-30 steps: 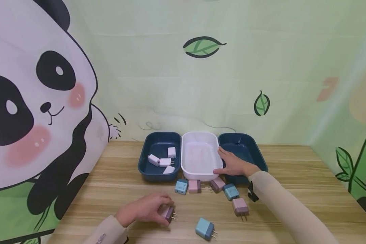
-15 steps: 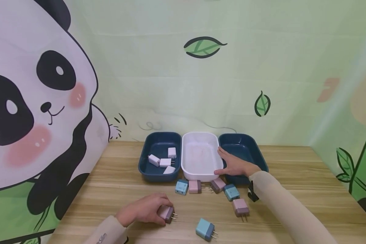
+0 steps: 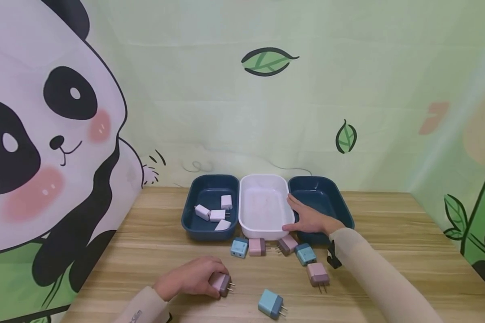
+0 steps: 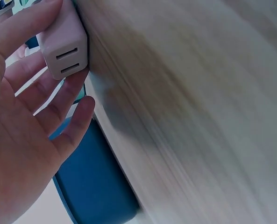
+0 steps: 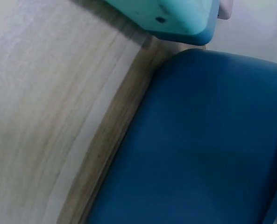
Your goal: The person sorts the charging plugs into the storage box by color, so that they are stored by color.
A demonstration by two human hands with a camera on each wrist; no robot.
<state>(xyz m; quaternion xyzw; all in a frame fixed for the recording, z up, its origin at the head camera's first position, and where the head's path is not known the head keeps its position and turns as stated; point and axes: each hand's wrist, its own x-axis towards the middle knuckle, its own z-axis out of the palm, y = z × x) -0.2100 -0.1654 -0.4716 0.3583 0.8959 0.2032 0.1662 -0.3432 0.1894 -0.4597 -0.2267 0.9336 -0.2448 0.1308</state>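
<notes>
My left hand (image 3: 191,276) holds a pink wall charger (image 3: 218,282) low at the table, its prongs pointing right. In the left wrist view the thumb and fingertips are on opposite sides of that charger (image 4: 66,44), and its two USB slots show. The right hand (image 3: 311,220) lies with spread, fairly straight fingers on the right rim of the white tray (image 3: 264,206), over part of the right blue tray (image 3: 319,190). In the right wrist view the hand itself does not show; the blue tray's outer wall (image 5: 199,140) fills much of it.
Several white chargers (image 3: 217,216) lie in the left blue tray (image 3: 210,234). Before the trays are blue chargers (image 3: 239,247) and pink chargers (image 3: 257,247). One blue charger (image 3: 271,303) sits nearer the front, and a pink charger (image 3: 318,274) is near the right forearm.
The left thumb has drawn in against the pink charger, and more of its pink body shows. The right hand and the trays stay where they were.
</notes>
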